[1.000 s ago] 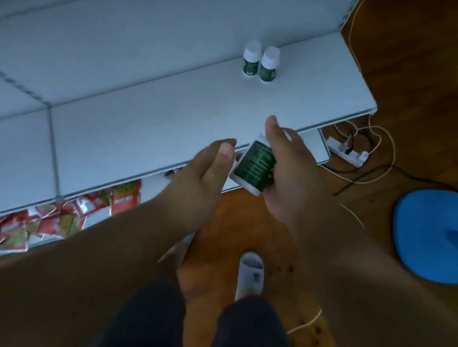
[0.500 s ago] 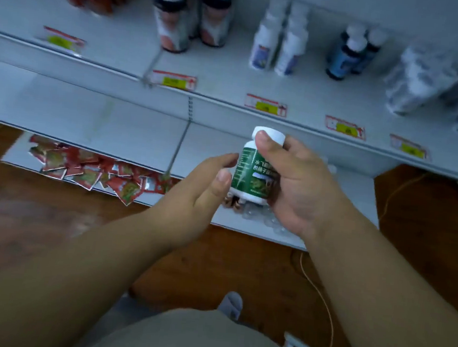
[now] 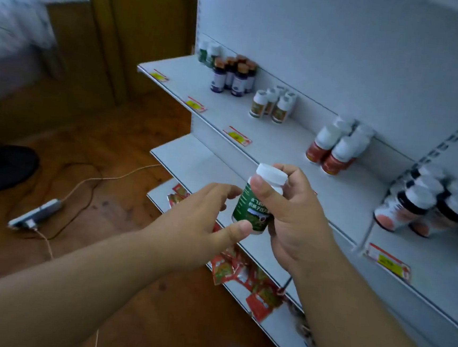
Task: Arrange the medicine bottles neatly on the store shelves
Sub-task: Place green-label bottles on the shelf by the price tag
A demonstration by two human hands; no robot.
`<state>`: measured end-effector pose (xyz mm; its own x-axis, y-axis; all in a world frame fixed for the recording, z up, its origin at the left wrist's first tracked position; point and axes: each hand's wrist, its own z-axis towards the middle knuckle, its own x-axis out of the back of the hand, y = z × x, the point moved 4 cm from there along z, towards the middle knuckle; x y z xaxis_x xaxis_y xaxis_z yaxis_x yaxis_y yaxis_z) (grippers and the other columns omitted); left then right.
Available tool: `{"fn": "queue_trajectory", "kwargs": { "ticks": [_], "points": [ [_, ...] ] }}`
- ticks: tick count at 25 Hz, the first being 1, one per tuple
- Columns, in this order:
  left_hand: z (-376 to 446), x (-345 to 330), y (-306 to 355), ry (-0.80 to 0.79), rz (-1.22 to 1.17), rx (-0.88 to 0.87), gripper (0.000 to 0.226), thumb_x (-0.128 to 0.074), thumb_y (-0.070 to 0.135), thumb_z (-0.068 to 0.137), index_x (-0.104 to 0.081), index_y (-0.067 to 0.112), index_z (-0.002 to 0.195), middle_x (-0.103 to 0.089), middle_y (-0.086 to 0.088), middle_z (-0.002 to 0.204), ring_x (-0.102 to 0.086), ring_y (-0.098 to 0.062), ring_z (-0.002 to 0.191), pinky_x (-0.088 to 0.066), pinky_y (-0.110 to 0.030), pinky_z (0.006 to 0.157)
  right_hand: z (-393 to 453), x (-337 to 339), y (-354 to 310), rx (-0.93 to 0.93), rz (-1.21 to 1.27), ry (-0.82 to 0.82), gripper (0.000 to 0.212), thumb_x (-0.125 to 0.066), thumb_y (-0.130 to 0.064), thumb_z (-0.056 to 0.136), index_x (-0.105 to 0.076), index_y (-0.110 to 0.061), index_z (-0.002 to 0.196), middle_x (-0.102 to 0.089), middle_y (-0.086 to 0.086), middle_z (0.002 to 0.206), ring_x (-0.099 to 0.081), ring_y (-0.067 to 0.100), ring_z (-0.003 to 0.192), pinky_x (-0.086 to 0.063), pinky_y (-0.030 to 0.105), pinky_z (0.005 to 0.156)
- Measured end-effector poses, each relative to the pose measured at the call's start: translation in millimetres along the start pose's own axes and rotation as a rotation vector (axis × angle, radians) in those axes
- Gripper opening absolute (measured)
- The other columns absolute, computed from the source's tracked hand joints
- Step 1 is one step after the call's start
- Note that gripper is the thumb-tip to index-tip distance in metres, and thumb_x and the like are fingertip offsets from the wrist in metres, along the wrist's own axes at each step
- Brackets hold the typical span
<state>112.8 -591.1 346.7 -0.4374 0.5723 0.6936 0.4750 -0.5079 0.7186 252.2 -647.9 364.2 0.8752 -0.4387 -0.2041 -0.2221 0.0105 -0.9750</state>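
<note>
Head view: white shelf (image 3: 293,148) w/ bottles (image 3: 332,149), wood floor (image 3: 109,140).

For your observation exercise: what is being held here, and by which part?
The right hand grips the green-labelled bottle around its body; the left hand's thumb touches its base.

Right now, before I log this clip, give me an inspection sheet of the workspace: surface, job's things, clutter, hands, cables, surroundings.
Surface: white shelf carries grouped bottles at the back; the front strip is bare.
Job's things: green-label bottle with a white cap, upright, held in front of the shelf, not yet placed.
Clutter: red sachets scattered on the lowest shelf.
Hands: right hand grips the bottle, thumb across its neck; left hand touches its lower edge with the thumb, fingers relaxed.
Cables: power strip on the floor with cords trailing.
Surroundings: wooden floor; dark round base at left.
</note>
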Motion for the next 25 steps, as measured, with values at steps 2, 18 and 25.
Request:
{"fn": "queue_trajectory", "kwargs": {
  "ticks": [2, 18, 25],
  "points": [
    [17, 33, -21, 0.055, 0.030, 0.019, 0.092, -0.023, 0.083, 0.071, -0.029, 0.031, 0.146, -0.039, 0.013, 0.144, -0.044, -0.001, 0.123, -0.044, -0.029, 0.100, 37, -27, 1, 0.003, -0.033, -0.025, 0.051, -0.084, -0.039, 0.058, -0.061, -0.024, 0.100, -0.068, -0.004, 0.088, -0.068, 0.014, 0.082, -0.054, 0.031, 0.072],
    [263, 231, -236, 0.089, 0.107, 0.092, 0.092, -0.024, 0.087, 0.074, -0.027, 0.033, 0.149, -0.036, 0.010, 0.150, -0.038, -0.009, 0.135, -0.040, -0.039, 0.110, 401, -188, 21, 0.017, -0.252, -0.015, 0.060, -0.087, -0.049, 0.061, -0.065, -0.026, 0.112, -0.071, -0.001, 0.105, -0.069, 0.021, 0.102, -0.060, 0.041, 0.083],
    [391, 312, -345, -0.124, 0.284, -0.125, 0.085, -0.030, 0.083, 0.079, -0.026, 0.033, 0.148, -0.036, 0.008, 0.150, -0.036, -0.014, 0.135, -0.037, -0.039, 0.111, 518, -256, 52, -0.025, -0.106, 0.351, 0.024, -0.079, -0.012, 0.080, -0.070, -0.020, 0.101, -0.074, 0.001, 0.097, -0.071, 0.016, 0.091, -0.057, 0.031, 0.078]
  ]
}}
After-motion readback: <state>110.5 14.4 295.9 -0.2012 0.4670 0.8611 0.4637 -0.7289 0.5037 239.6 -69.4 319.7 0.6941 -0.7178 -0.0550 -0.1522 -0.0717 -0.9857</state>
